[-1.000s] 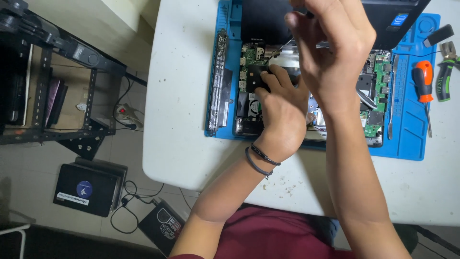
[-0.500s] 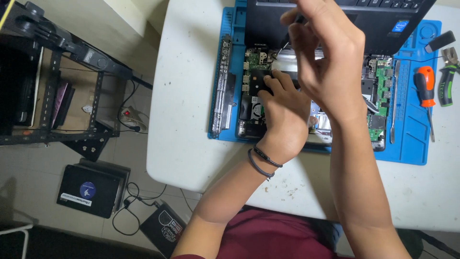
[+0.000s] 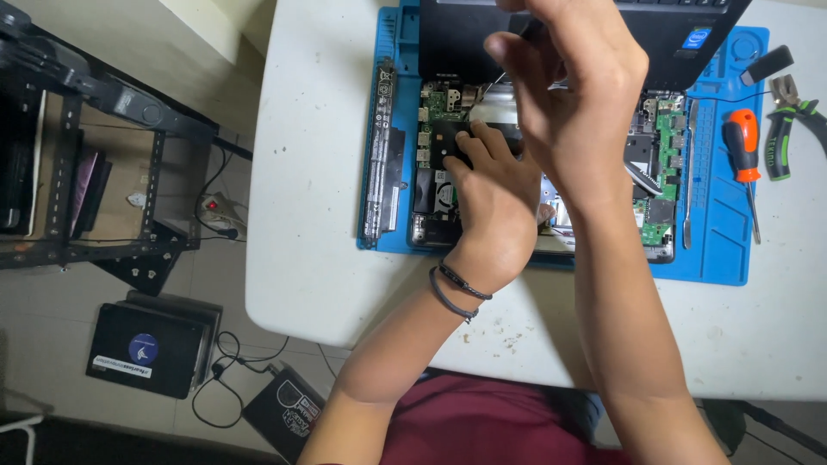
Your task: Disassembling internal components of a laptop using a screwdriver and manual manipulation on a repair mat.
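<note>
Fingers (image 3: pixel 469 155) of left hand (image 3: pixel 495 211) pressing flat on opened laptop (image 3: pixel 439 181) | right hand (image 3: pixel 573 82) fingers pinching thin tool (image 3: pixel 493 82) | resting on blue mat (image 3: pixel 715 224), white bench (image 3: pixel 310 258).

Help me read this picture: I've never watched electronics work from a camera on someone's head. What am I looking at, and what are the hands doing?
The camera sits on the person's head and looks straight down, so both arms come up from the bottom edge. On the white table lies a blue work mat carrying an opened laptop with its green circuit boards bare. The left hand rests its fingers on a dark part inside. The right hand is raised above, pinching something thin; what it is I cannot tell. Right of the laptop lie an orange-handled screwdriver and green-handled pliers. Left of the table, a black rack stands on the floor.
</note>
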